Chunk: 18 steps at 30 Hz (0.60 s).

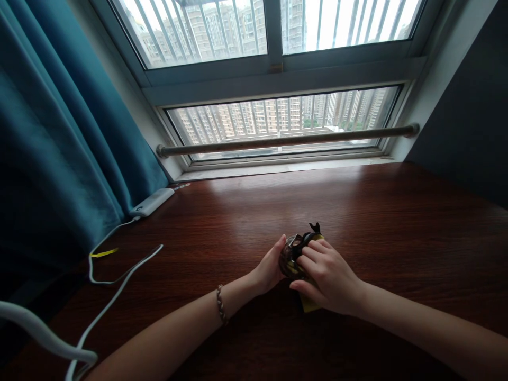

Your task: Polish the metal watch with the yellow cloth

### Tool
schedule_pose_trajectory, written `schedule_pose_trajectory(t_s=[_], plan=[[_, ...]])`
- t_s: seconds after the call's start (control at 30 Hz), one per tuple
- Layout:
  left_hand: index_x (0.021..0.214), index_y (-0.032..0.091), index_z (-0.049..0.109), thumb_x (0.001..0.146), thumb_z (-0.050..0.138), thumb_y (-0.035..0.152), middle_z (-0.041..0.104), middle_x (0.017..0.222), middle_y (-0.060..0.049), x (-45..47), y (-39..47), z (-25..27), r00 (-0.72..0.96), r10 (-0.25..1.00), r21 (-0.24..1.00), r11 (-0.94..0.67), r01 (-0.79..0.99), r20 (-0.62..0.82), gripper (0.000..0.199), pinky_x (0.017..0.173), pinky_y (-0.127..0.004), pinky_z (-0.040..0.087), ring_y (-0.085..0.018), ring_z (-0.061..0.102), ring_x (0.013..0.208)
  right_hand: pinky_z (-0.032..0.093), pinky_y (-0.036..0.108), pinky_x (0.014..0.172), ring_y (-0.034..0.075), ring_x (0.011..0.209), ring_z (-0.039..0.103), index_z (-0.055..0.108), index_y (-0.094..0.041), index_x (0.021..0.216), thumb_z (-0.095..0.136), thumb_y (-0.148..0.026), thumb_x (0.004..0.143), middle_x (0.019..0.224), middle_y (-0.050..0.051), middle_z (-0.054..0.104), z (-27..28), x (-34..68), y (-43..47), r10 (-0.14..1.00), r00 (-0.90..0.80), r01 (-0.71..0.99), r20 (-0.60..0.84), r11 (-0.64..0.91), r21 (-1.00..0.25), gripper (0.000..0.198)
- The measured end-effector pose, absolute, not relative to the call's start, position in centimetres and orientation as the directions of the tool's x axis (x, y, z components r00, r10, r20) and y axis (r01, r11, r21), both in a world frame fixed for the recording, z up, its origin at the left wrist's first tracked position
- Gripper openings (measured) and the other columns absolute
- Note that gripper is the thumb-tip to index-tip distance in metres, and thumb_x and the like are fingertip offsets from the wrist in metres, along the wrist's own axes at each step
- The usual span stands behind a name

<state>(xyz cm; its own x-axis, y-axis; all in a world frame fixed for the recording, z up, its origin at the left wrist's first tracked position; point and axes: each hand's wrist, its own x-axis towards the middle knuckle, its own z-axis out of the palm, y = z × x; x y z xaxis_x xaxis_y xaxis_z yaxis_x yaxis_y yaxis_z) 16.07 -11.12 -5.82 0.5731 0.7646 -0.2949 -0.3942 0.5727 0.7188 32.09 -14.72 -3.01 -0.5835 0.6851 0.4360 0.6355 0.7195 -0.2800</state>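
A small, dark, shiny rounded object with a black band (294,248) is between my hands, just above or on the brown wooden tabletop. Its exact kind I cannot make out. My left hand (270,269) grips its left side, thumb up along the edge. From the right, my right hand (327,278) curls its fingers over the band, with the thumb stretched out below. A black bow-like tip (315,228) sticks up behind the fingers. Under my right palm a yellow piece (308,304) shows, mostly hidden by the hand. A braided bracelet (221,305) circles my left wrist.
At the left, a white power strip (153,202) lies by the blue curtain (71,116). White cables (119,290) run along that side, one with a yellow tie (105,253). A metal rail (286,141) crosses the window behind the wooden tabletop (416,248).
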Motion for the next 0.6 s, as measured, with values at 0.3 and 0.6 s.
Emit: schedule_pose_trajectory(t_s=[0.3, 0.6], plan=[[0.099, 0.012, 0.065, 0.081, 0.048, 0.059, 0.071, 0.090, -0.009, 16.0, -11.0, -6.1, 0.585, 0.783, 0.749, 0.515, -0.416, -0.213, 0.053, 0.074, -0.025, 0.048, -0.017, 0.064, 0.081, 0.032, 0.037, 0.084, 0.019, 0.090, 0.045, 0.057, -0.015, 0.102, 0.033, -0.048, 0.094, 0.094, 0.007, 0.057, -3.5, 33.1, -14.3, 0.628, -0.633, 0.302, 0.452, 0.738, -0.603, 0.042], [0.113, 0.012, 0.060, 0.082, 0.046, 0.060, 0.069, 0.097, -0.012, 16.0, -10.9, -6.2, 0.581, 0.776, 0.761, 0.526, -0.379, -0.247, 0.059, 0.081, -0.032, 0.046, -0.022, 0.064, 0.091, 0.030, 0.037, 0.098, 0.022, 0.109, 0.047, 0.051, -0.011, 0.121, 0.043, -0.050, 0.090, 0.116, 0.009, 0.057, -4.8, 32.4, -14.5, 0.553, -0.613, 0.638, 0.565, 0.768, -0.059, 0.051]])
